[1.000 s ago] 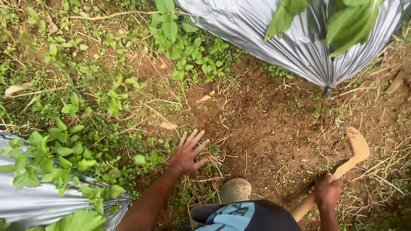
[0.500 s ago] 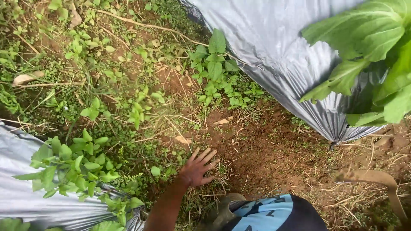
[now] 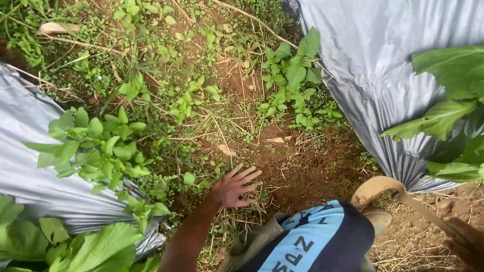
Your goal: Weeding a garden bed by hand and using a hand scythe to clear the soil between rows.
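On the left, one silver plastic sheet point(image 3: 30, 166) covers a bed with leafy plants, and weeds point(image 3: 166, 100) fill the furrow beside it. The left hand point(image 3: 233, 187) lies flat on the soil point(image 3: 302, 171) with fingers spread, its grip released and grasping nothing, at the edge between weedy ground and bare earth. This looks like weeding in progress, and the next move would call for closing the fingers on the grass stems just under them. Further right, the right hand point(image 3: 466, 242) is clenched on the handle of one curved hoe point(image 3: 375, 187), its blade resting low beside the second silver sheet point(image 3: 373, 80).
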